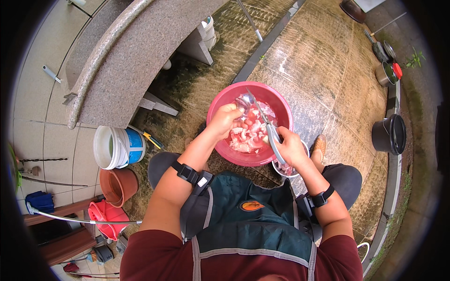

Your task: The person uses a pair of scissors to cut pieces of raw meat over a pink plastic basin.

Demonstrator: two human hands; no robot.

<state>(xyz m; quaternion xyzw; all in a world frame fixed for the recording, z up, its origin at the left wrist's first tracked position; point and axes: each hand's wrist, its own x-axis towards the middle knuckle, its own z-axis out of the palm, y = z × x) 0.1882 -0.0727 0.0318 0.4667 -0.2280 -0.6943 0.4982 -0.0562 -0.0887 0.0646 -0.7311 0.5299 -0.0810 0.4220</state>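
A red plastic basin (232, 156) holds pale raw meat pieces (246, 138) in reddish liquid. Over its left side my left hand (226, 120) grips a dark, shiny piece of raw flesh (244, 101); its exact kind cannot be told. Grey-handled scissors (272, 135) are in my right hand (291, 147) at the basin's right side, their long blades pointing up and left beside that piece. How far the blades are apart is hard to see. Partly hidden under my right hand, a white-rimmed bowl (276, 169) contains more raw pieces.
A curved granite counter (140, 59) stands at upper left. Below it are a white bucket (102, 147), a brown pot (123, 186) and a red bucket (109, 219). A black lidded bucket (383, 135) and a metal pot (382, 74) stand along the right edge of the tiled floor.
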